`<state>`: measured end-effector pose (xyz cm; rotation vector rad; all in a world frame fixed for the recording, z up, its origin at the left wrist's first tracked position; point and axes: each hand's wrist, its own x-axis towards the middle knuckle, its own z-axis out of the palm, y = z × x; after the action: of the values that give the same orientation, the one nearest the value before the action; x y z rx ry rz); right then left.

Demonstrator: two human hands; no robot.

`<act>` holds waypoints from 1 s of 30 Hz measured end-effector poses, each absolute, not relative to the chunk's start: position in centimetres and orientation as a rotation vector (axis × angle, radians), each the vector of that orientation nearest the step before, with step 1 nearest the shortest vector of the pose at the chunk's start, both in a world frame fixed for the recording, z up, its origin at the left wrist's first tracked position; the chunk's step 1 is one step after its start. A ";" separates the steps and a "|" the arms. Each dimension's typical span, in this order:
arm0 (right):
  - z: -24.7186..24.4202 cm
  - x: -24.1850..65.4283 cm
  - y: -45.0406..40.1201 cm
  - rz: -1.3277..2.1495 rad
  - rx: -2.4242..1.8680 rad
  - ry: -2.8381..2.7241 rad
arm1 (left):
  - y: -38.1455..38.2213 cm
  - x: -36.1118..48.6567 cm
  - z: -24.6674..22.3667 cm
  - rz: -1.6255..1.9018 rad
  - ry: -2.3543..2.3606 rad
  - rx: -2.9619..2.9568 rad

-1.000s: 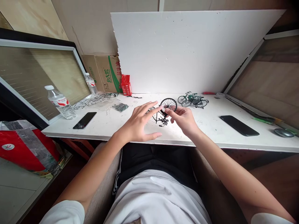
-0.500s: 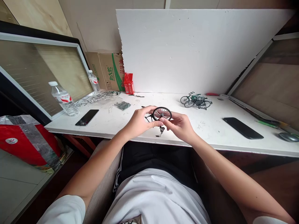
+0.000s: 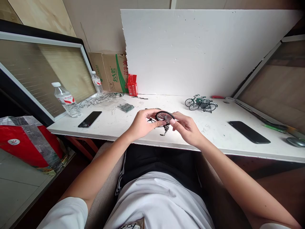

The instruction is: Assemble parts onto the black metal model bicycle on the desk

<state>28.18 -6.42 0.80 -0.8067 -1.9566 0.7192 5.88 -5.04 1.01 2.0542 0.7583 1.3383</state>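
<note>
A small black model bicycle point(image 3: 165, 128) is held above the front edge of the white table, its spoked wheel point(image 3: 165, 117) facing up toward the camera. My left hand point(image 3: 144, 124) grips it from the left, thumb at the wheel's lower side and fingers behind. On the right, my right hand point(image 3: 186, 127) pinches the wheel's rim, its thumb on the near side. Part of the bicycle's frame is hidden behind the wheel and my left fingers. Below the wheel hangs a bent dark part point(image 3: 163, 133).
Model bicycles point(image 3: 201, 103) stand at the back right. A phone point(image 3: 249, 131) lies right, another point(image 3: 90, 119) left. Water bottles point(image 3: 68, 101), a parts bag point(image 3: 126, 107), loose frames point(image 3: 101, 99) and a red box point(image 3: 132, 85) are at the back left.
The wheel has tilted to a flatter angle. My right thumb has moved from near the hub to the wheel's right rim, while my left thumb reaches nearer its middle.
</note>
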 end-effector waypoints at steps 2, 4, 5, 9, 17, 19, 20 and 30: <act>1.0 28.1 -6.6 0.624 -0.780 -1.992 | -5.0 5.8 0.8 1.382 0.786 2.053; 1.1 28.2 -6.7 0.564 -0.747 -2.020 | -5.0 5.7 0.6 1.418 0.801 2.058; 1.1 28.3 -6.7 0.561 -0.732 -2.027 | -5.0 5.7 0.6 1.426 0.800 2.065; 1.1 28.9 -6.1 0.782 -0.700 -1.957 | -5.1 5.7 0.5 1.392 0.758 2.042; 0.4 29.5 -4.2 0.994 -0.718 -1.826 | -5.7 5.8 1.0 1.177 0.676 1.871; 0.2 29.6 -4.1 0.998 -0.686 -1.841 | -5.8 5.7 1.2 1.123 0.667 1.864; 0.2 29.6 -4.1 1.002 -0.673 -1.854 | -5.9 5.7 1.2 1.095 0.662 1.862; 0.5 28.8 -5.3 0.992 -0.710 -2.003 | -5.9 5.8 1.0 1.000 0.644 1.857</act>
<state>28.77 -5.25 0.53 -0.7096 -2.0030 0.9924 5.79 -5.85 0.97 1.8573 0.6440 1.0005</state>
